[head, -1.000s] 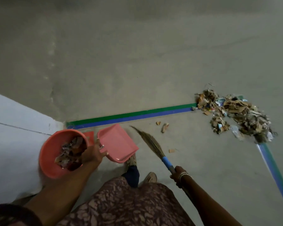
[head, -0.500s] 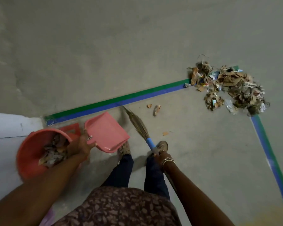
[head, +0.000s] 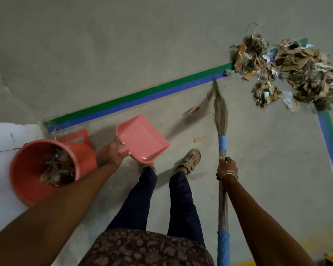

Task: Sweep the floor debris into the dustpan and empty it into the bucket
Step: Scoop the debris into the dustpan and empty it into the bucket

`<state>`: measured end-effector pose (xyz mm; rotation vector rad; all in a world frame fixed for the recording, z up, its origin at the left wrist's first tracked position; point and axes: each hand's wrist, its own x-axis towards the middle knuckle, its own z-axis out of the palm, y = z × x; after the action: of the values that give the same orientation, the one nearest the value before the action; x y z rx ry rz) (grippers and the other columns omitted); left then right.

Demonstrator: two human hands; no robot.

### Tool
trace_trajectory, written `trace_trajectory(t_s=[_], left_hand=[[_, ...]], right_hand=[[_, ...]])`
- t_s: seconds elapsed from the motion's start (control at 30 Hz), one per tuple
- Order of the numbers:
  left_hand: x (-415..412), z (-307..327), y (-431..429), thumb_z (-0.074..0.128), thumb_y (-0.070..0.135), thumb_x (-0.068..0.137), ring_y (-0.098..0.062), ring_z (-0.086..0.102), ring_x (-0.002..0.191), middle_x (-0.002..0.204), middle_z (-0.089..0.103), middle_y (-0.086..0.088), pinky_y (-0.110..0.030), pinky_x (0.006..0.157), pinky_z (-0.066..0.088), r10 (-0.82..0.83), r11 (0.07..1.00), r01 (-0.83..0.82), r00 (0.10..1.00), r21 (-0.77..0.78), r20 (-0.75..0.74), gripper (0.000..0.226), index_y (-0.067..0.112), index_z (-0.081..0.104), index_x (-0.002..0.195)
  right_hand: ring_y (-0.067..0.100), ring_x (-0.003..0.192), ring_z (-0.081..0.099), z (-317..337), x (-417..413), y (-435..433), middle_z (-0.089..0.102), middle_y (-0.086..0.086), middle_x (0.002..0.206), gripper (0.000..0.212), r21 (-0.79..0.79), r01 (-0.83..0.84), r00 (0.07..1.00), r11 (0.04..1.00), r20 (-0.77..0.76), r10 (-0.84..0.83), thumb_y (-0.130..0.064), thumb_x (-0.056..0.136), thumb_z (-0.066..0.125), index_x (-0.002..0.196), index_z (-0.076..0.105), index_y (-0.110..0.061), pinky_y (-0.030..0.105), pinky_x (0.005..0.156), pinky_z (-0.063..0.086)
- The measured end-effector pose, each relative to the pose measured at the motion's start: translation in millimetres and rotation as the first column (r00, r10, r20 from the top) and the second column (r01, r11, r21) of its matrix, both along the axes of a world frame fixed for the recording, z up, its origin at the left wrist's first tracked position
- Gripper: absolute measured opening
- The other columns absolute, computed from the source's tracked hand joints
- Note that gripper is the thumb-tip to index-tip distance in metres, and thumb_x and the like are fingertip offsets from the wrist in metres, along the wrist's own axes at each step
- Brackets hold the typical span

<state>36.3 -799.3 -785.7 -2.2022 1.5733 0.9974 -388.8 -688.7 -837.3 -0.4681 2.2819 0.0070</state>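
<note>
My left hand (head: 112, 155) grips the handle of an empty pink dustpan (head: 141, 139), held above the floor just right of the orange bucket (head: 27, 169). The bucket holds torn cardboard and paper scraps. My right hand (head: 226, 167) grips the broom (head: 220, 112) by its shaft; the bristles point toward the tape line. A large debris pile (head: 296, 72) of cardboard and paper lies at the upper right, apart from the broom tip. Small loose scraps (head: 194, 110) lie between the dustpan and the bristles.
Green and blue floor tape (head: 142, 97) runs diagonally and turns a corner under the debris pile. A white surface (head: 2, 135) lies at the left behind the bucket. My feet in sandals (head: 190, 159) stand between dustpan and broom. Bare concrete floor stretches above.
The broom has swung right and forward, its bristles now reaching toward the debris pile. The dustpan has moved slightly away from the bucket. The view has shifted closer to the pile.
</note>
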Motion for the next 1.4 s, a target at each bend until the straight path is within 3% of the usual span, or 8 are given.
trace_trajectory(t_s=[0.17,0.33,0.5,0.67,0.8,0.97,1.17,1.4], left_hand=[[-29.3,1.6,-2.5,0.078,0.061,0.071,-0.038,0.068,0.093,0.104,0.072,-0.008,-0.040,0.071,0.055,-0.039,0.999,0.040,0.997,-0.013,0.069,0.065,0.032,0.051,0.123],[-40.5,-2.8,3.8,0.078,0.059,0.073,-0.037,0.068,0.091,0.100,0.072,-0.008,-0.038,0.069,0.053,-0.055,0.998,0.056,0.994,-0.013,0.090,0.061,0.032,0.054,0.122],[-44.9,-12.7,16.6,0.078,0.062,0.069,-0.034,0.069,0.087,0.099,0.072,-0.005,-0.039,0.071,0.055,-0.074,0.997,0.070,0.991,0.035,0.110,0.067,0.035,0.048,0.123],[-52.9,-22.6,31.4,0.078,0.062,0.070,-0.037,0.068,0.087,0.098,0.071,-0.010,-0.036,0.069,0.052,-0.081,0.996,0.075,0.987,0.047,0.138,0.068,0.037,0.049,0.126],[-63.5,-27.7,37.0,0.076,0.062,0.072,-0.038,0.068,0.089,0.099,0.070,-0.012,-0.034,0.067,0.046,-0.098,0.995,0.093,0.986,0.047,0.135,0.069,0.039,0.047,0.131],[-73.3,-18.8,32.4,0.075,0.060,0.076,-0.038,0.067,0.094,0.105,0.070,-0.012,-0.036,0.072,0.049,-0.099,0.995,0.095,0.982,0.028,0.159,0.069,0.037,0.046,0.134],[-56.6,-8.7,27.4,0.076,0.052,0.078,-0.036,0.067,0.095,0.107,0.070,-0.005,-0.037,0.074,0.051,0.096,0.995,-0.092,0.979,-0.026,0.178,0.072,0.035,0.041,0.138],[28.1,1.8,45.8,0.075,0.047,0.076,-0.034,0.065,0.098,0.109,0.067,-0.009,-0.041,0.085,0.053,0.452,0.886,-0.430,0.885,-0.175,0.113,0.056,0.022,0.053,0.121]], right_hand=[[0.025,0.044,0.050,59.2,-4.6,-12.2,0.054,0.015,0.065,0.026,-0.212,0.266,0.954,0.940,0.195,-0.226,-0.032,0.101,0.048,0.108,0.059,-0.009,0.029,0.042,0.047],[0.022,0.044,0.049,79.3,-1.8,3.7,0.053,0.014,0.065,0.027,-0.133,0.103,0.941,0.986,0.334,-0.053,-0.033,0.101,0.049,0.121,0.056,-0.017,0.026,0.039,0.043],[0.021,0.042,0.051,63.6,17.2,32.9,0.058,0.013,0.065,0.024,0.029,-0.113,0.929,0.993,0.357,0.095,-0.035,0.097,0.052,0.117,0.057,-0.023,0.027,0.039,0.044],[0.025,0.044,0.054,48.9,11.4,44.0,0.061,0.016,0.070,0.026,0.158,-0.048,0.957,0.986,0.291,0.000,-0.032,0.098,0.048,0.101,0.060,-0.009,0.030,0.040,0.049],[0.037,0.068,0.069,-8.3,-42.6,66.0,0.070,0.019,0.088,0.039,0.165,-0.052,0.994,0.985,0.105,0.034,-0.049,0.088,0.044,0.095,0.061,-0.014,0.050,0.062,0.060],[0.025,0.041,0.050,64.0,-35.4,33.3,0.057,0.016,0.064,0.020,-0.009,0.092,0.985,0.996,0.148,-0.090,-0.030,0.099,0.051,0.112,0.060,-0.018,0.029,0.040,0.046],[0.024,0.044,0.051,88.2,-12.9,34.2,0.059,0.016,0.065,0.043,-0.031,-0.080,0.952,0.996,0.294,0.086,-0.034,0.098,0.054,0.139,0.053,-0.021,0.028,0.039,0.045],[0.017,0.048,0.050,68.3,94.8,-27.2,0.057,0.002,0.063,0.020,-0.144,-0.418,0.772,0.897,0.464,0.434,-0.030,0.096,0.060,0.110,0.065,-0.017,0.046,0.056,0.055]])
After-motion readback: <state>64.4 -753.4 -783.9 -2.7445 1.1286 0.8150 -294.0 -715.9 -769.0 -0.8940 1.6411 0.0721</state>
